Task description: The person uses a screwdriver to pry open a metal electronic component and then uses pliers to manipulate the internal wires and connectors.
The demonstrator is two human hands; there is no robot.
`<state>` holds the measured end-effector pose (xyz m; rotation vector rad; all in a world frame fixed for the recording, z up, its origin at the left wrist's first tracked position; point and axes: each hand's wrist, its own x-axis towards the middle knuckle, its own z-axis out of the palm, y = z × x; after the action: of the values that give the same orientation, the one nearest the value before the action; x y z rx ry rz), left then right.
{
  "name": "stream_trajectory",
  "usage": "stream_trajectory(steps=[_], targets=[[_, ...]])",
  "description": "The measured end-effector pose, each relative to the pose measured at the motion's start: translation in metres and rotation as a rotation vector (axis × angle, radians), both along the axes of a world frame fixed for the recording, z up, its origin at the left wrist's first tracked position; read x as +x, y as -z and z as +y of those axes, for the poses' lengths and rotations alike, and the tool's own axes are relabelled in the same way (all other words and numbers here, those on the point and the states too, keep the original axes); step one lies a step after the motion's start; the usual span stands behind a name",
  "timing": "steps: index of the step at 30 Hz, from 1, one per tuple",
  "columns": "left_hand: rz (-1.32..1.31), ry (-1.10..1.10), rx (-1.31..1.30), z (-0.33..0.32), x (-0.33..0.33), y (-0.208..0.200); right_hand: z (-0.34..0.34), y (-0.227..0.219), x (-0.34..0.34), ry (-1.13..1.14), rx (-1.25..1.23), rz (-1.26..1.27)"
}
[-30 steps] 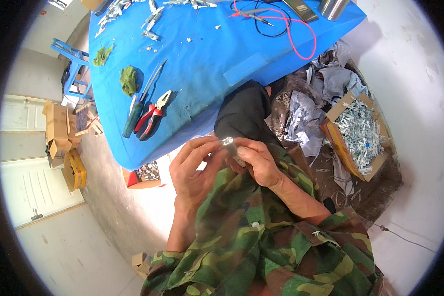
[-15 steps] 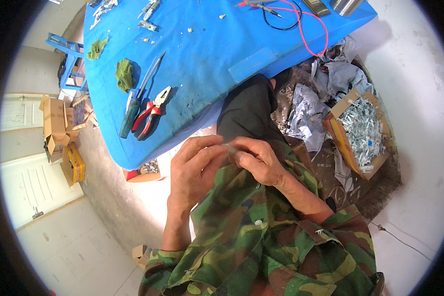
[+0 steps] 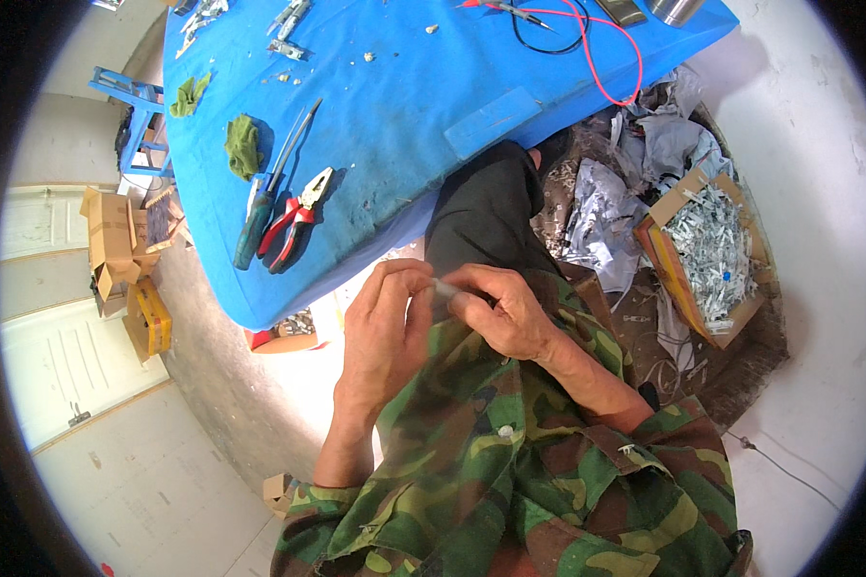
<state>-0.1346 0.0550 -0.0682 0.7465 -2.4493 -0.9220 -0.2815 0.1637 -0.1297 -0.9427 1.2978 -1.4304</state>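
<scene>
Above my lap, both hands meet at a small pale grey piece (image 3: 444, 288), too small to tell its kind. My left hand (image 3: 385, 322) is closed, its fingertips pinched at the piece's left end. From the other side, my right hand (image 3: 503, 310) grips it between thumb and curled forefinger. On the blue-covered table ahead lie pliers (image 3: 296, 219) with red and black handles. Beside them is a screwdriver (image 3: 276, 183) with a dark teal handle. A crumpled green cloth (image 3: 243, 146) rests just beyond these tools.
An open carton (image 3: 707, 255) full of small metallic strips stands at right, near crumpled grey plastic (image 3: 601, 216). Test leads (image 3: 587, 48) hang partly over the table edge. Metal parts (image 3: 289, 27) lie at the table's far left. Cardboard boxes (image 3: 115, 240) and a blue stool (image 3: 140, 120) stand left.
My hands stay over my lap, still joined at the small piece. The left fingers have drawn slightly left, and more of the piece shows between the hands.
</scene>
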Motion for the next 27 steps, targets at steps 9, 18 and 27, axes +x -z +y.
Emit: stream_trajectory(steps=[9,18,27], targets=[[-0.072,0.104,-0.198,-0.01,0.004,-0.002,-0.001,0.006,-0.003,0.031,-0.035,0.14],[-0.144,0.178,-0.368,-0.011,0.004,-0.002,-0.001,0.006,-0.001,0.044,0.003,0.197],[-0.141,0.181,-0.312,-0.012,0.005,0.003,-0.001,0.002,-0.002,0.03,-0.013,0.208]])
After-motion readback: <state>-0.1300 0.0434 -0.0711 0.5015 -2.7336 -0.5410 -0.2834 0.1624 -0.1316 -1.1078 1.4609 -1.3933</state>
